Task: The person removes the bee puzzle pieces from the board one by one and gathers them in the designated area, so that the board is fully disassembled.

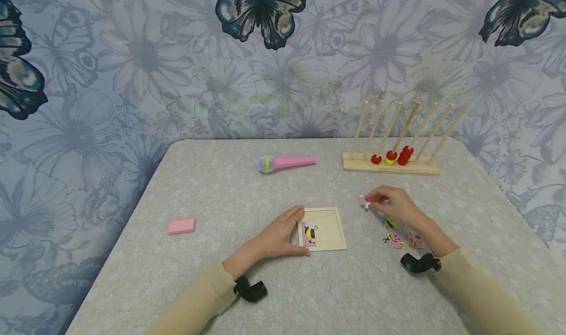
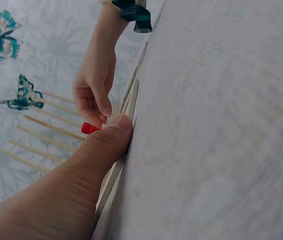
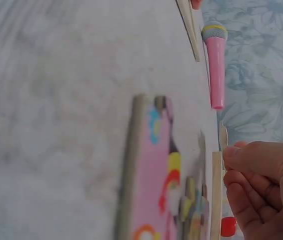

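A square wooden puzzle tray (image 1: pixel 329 229) lies before me with one pink puzzle piece (image 1: pixel 308 240) at its left side. My left hand (image 1: pixel 276 234) holds the tray's left end, fingers at the far corner and thumb along the near edge. In the left wrist view that thumb (image 2: pixel 109 140) presses on the tray's rim. To the right, my right hand (image 1: pixel 395 205) pinches another pink puzzle piece (image 1: pixel 363 201) between thumb and fingers; the right wrist view shows this piece (image 3: pixel 224 134) edge-on. Several loose puzzle pieces (image 1: pixel 393 241) lie below the right hand, partly hidden by it.
A pink toy microphone (image 1: pixel 294 162) lies behind the tray. At the back right stands a wooden peg rack (image 1: pixel 389 167) with upright rods and red and yellow beads. A pink block (image 1: pixel 182 226) sits on the left of the table. The patterned wall rises behind the table's far edge.
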The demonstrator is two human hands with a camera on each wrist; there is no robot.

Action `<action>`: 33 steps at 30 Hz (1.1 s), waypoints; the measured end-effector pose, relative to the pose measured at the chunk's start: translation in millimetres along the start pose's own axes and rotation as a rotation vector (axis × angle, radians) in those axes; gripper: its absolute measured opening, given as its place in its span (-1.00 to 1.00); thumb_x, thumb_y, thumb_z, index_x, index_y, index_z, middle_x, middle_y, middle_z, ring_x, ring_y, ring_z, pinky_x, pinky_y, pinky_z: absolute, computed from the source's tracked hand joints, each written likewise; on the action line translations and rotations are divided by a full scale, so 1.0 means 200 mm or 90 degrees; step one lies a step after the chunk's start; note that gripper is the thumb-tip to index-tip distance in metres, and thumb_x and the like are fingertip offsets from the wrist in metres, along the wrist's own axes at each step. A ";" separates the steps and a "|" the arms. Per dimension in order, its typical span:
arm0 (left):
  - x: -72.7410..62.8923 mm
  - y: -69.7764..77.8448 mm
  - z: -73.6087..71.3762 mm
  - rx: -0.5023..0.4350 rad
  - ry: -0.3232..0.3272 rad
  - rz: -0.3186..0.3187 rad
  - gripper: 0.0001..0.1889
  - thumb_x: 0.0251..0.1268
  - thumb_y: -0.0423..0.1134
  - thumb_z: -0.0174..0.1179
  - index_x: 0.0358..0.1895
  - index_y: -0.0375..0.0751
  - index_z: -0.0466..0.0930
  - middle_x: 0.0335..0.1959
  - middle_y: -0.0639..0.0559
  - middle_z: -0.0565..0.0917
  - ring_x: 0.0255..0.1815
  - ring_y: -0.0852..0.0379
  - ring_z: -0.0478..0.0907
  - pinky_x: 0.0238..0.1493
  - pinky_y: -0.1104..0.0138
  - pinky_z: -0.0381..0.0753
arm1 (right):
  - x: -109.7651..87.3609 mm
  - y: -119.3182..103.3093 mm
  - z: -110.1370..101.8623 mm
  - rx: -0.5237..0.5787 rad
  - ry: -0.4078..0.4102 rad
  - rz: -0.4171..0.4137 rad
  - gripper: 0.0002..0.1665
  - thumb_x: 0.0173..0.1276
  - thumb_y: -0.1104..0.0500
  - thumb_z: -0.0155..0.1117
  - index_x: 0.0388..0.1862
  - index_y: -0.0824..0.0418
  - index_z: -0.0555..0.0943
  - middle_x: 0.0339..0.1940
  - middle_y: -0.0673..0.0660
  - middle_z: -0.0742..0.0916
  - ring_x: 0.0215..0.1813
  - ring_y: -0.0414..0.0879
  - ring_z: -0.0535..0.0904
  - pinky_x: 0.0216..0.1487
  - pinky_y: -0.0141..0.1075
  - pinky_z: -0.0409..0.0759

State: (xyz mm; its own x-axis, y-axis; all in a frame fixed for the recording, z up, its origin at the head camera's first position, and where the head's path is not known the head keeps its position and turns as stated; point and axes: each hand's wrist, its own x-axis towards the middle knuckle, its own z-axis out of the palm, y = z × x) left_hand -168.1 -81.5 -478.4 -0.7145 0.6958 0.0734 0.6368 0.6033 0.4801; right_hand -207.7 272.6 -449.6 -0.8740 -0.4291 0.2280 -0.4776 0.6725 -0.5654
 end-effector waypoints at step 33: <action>-0.01 -0.01 -0.01 -0.009 0.005 0.005 0.15 -0.01 0.34 0.26 0.46 -0.39 -0.03 0.47 -0.22 0.04 0.47 -0.01 -0.05 0.39 0.15 0.07 | 0.11 -0.54 0.39 0.021 -0.115 -0.094 -0.61 0.19 0.18 0.39 0.00 0.29 0.62 -0.09 0.12 0.69 -0.02 -0.01 0.59 0.01 -0.08 0.53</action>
State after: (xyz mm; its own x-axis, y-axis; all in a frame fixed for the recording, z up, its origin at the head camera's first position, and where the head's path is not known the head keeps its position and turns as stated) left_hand -169.0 -84.3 -478.7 -0.7121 0.6971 0.0839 0.6381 0.5926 0.4915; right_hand -169.3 143.8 -445.8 -0.7630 -0.6245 0.1669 -0.5938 0.5752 -0.5626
